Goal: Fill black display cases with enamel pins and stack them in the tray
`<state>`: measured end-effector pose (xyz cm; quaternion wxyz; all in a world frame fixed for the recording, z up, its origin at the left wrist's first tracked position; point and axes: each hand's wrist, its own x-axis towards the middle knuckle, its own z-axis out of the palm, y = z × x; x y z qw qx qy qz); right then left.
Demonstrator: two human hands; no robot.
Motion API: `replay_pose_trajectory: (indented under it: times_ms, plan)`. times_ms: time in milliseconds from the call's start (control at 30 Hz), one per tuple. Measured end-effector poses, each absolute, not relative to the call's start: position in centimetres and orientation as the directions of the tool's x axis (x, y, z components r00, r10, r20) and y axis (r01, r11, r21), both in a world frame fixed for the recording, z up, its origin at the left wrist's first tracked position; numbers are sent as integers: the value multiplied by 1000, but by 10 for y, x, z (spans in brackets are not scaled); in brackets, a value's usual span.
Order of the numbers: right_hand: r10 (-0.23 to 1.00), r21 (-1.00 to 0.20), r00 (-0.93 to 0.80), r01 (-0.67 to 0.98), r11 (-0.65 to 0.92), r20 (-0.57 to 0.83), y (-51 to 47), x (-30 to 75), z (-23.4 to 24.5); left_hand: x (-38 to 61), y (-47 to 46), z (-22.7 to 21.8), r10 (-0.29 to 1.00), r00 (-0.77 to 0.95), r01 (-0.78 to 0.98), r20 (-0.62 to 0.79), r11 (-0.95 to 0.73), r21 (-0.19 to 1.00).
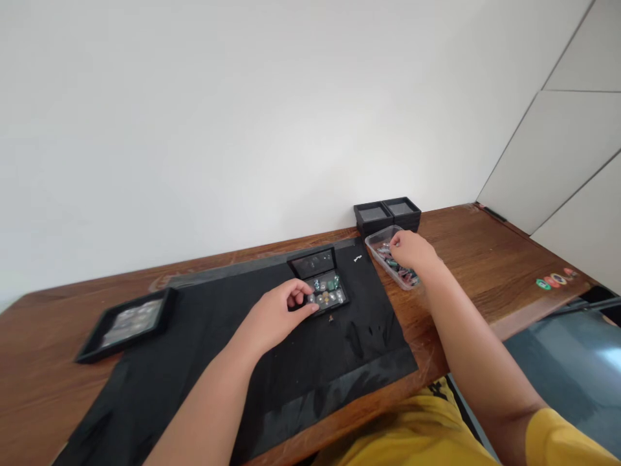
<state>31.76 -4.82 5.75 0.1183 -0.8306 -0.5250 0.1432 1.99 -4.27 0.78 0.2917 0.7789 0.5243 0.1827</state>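
A small black case [345,289] lies on the black mat with its lid [314,263] raised at the back. Inside it sit rows of small shiny stones or beads [326,298], some clear, some green or blue. My left hand [277,315] pinches the case's left edge between thumb and curled fingers. Over a clear plastic tub [372,241], my right hand [414,250] reaches down with its fingertips closed together. Small dark, green and pinkish pieces [392,262] fill the tub's bottom. Whatever those fingertips hold is too small to make out.
Stacked black trays [387,217] stand against the wall behind the tub. A black-framed box [133,323] with pale contents lies at the left. The black mat [204,362] covers much of the wooden table [466,252]. Colourful stickers [553,281] mark its right edge.
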Motion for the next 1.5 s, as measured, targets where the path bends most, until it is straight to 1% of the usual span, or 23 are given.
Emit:
replay_pose_trajectory:
  times_ms: [267, 400, 500, 667, 767, 867, 967, 1033, 1133, 1200, 1267, 1333, 1400, 1500]
  plan:
    - [901, -309, 407, 846, -434, -152, -49, 317, 61, 20, -42, 8, 915, 403, 692, -27, -285, 664]
    - [898, -313, 417, 842, -439, -136, -50, 316, 60, 19, -41, 7, 914, 404, 691, -34, -281, 665]
    - [901, -348, 426, 836, -425, -79, -52, 314, 61, 19, -41, 7, 916, 399, 695, -37, -276, 664]
    - [901, -451, 421, 827, -335, 102, -57, 308, 66, 20, -43, 11, 926, 374, 691, -44, -247, 679]
    - [890, -499, 416, 820, -279, 185, -60, 305, 68, 19, -43, 18, 931, 362, 675, -56, -220, 704]
    - [893, -538, 380, 818, -204, 240, -62, 300, 70, 15, -41, 24, 961, 275, 684, 1, -197, 703]
    - [920, -540, 285, 836, -102, 267, -64, 292, 71, 10, -37, 24, 987, 123, 727, 104, -161, 668]
    - [937, -524, 197, 852, -18, 289, -66, 285, 70, 6, -33, 21, 987, 62, 730, 150, -147, 667]
    - [938, -489, 42, 860, 141, 345, -70, 272, 64, 5, -28, 15, 985, 74, 696, 157, -164, 699]
    - [915, -467, -50, 848, 250, 399, -72, 263, 59, 6, -26, 11, 981, 103, 674, 164, -190, 714]
    - [882, -448, -121, 825, 345, 456, -74, 254, 54, 10, -26, 9, 973, 130, 654, 191, -229, 721]
    - [860, -442, -175, 799, 409, 480, -77, 246, 50, 15, -28, 8, 964, 141, 636, 224, -261, 727]
    - [864, -445, -237, 779, 442, 444, -79, 241, 49, 18, -29, 9, 962, 117, 623, 245, -264, 736]
    - [869, -449, -417, 744, 494, 265, -83, 236, 50, 20, -29, 10, 968, 60, 609, 242, -228, 760]
